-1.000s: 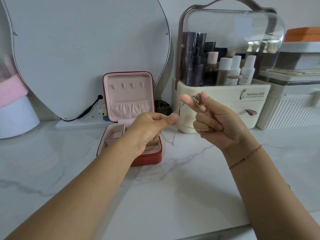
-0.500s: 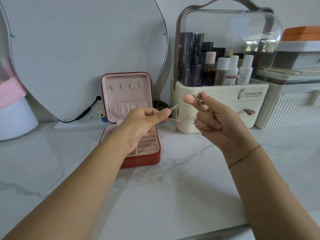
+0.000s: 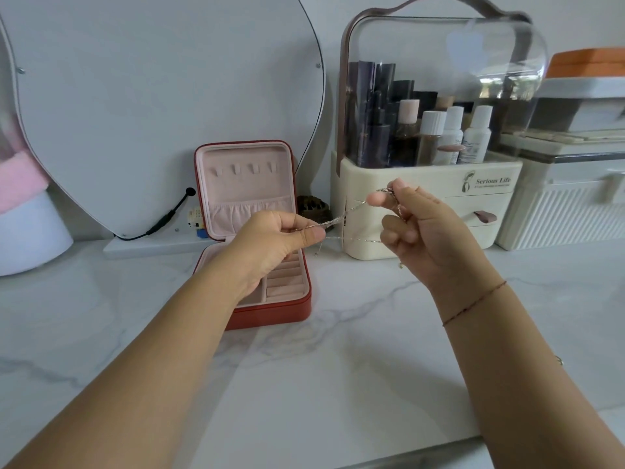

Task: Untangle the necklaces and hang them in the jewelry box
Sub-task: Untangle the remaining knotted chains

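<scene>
Now the left hand (image 3: 270,238) is pinching the thin tangled silver necklaces (image 3: 338,221) between thumb and forefinger, its grip narrow on the chains. The right hand (image 3: 431,238), at three o'clock of it and slightly higher, is holding the other end in a tight thumb-and-forefinger grip. The chains are stretching taut between both hands above the white marble table (image 3: 338,384), with loose ends dangling. The open red jewelry box with pink lining (image 3: 270,315) is lying on the table under the left hand, lid upright. A cream cosmetics organiser with a clear hood (image 3: 422,176) is standing at twelve o'clock of the right hand.
</scene>
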Demonstrator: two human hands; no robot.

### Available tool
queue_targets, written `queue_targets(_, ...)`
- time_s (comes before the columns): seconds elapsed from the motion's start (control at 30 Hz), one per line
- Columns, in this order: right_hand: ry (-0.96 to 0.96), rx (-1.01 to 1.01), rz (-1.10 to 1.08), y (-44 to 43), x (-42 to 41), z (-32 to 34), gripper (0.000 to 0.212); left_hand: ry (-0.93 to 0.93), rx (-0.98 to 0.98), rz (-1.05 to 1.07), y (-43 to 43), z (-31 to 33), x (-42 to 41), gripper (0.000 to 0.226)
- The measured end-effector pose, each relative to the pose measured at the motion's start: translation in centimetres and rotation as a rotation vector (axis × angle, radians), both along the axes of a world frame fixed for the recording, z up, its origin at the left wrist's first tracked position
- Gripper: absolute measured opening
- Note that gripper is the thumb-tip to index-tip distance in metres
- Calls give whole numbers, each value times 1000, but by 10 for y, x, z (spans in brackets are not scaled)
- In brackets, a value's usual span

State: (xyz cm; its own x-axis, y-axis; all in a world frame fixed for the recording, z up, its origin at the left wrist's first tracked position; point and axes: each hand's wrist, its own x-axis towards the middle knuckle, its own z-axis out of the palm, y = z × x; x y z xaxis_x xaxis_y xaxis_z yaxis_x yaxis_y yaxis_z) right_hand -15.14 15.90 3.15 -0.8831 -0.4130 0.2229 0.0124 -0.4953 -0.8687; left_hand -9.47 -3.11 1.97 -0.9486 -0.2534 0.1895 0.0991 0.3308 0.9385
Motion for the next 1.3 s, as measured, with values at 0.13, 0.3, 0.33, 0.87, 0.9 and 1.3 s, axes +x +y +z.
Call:
queue_targets(0.13, 44, 206, -123, -1, -1, -4, 16, -24, -173, 27, -1, -9, -2, 2)
queue_targets(0.3, 76, 359, -164, -2, 0, -6, 14, 4, -193, 129, -2, -10, -2, 7)
queue_targets(0.33, 64, 332, -125, -2, 0, -6, 15, 12, -171, 140, -2, -9, -3, 9)
queue_targets(0.87, 22, 119, 241, -5, 9, 2, 16, -28, 478, 166, 3, -6, -7, 15)
queue_targets(0.9, 13, 103, 221, -4, 7, 2, 17, -31, 479, 144, 3, -6, -6, 16)
queue_targets(1.3, -56, -42, 28, 1, -6, -2, 26, -82, 704, -172, 4, -2, -2, 10)
